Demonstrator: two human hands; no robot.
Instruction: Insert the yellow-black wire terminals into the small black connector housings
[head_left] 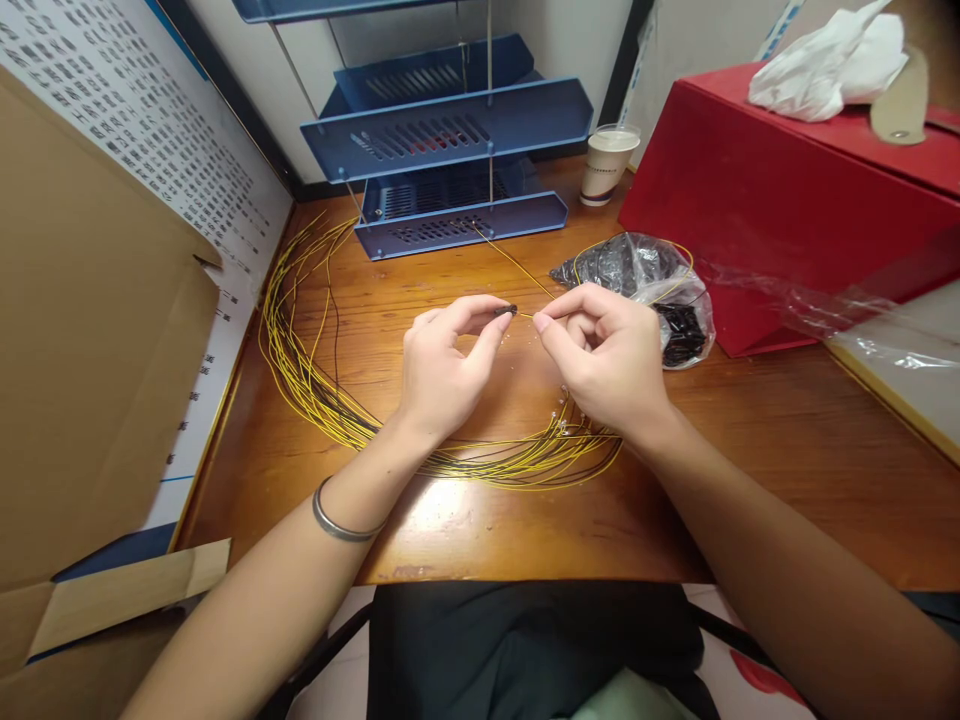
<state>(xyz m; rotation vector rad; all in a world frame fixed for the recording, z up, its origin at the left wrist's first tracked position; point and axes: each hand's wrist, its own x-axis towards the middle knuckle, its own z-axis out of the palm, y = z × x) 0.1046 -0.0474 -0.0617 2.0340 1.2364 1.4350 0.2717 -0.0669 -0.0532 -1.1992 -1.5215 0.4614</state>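
Between thumb and forefinger, my left hand (450, 360) pinches a small black connector housing (510, 310). My right hand (606, 350) grips a thin yellow wire (527, 316) close to its end, and that end meets the housing. Whether the wire sits inside it is too small to tell. A bundle of yellow and black wires (319, 390) curves round below both hands, with small metal terminals (561, 420) at its right end. Beside my right hand lies a clear plastic bag (649, 262) holding many small black pieces (682, 335).
A blue tiered desk tray (457, 225) stands at the back, a paper cup (609, 165) to its right. On the right is a red box (739, 170) topped with crumpled tissue (821, 65). Cardboard (97, 300) lines the left side of the wooden table (450, 540).
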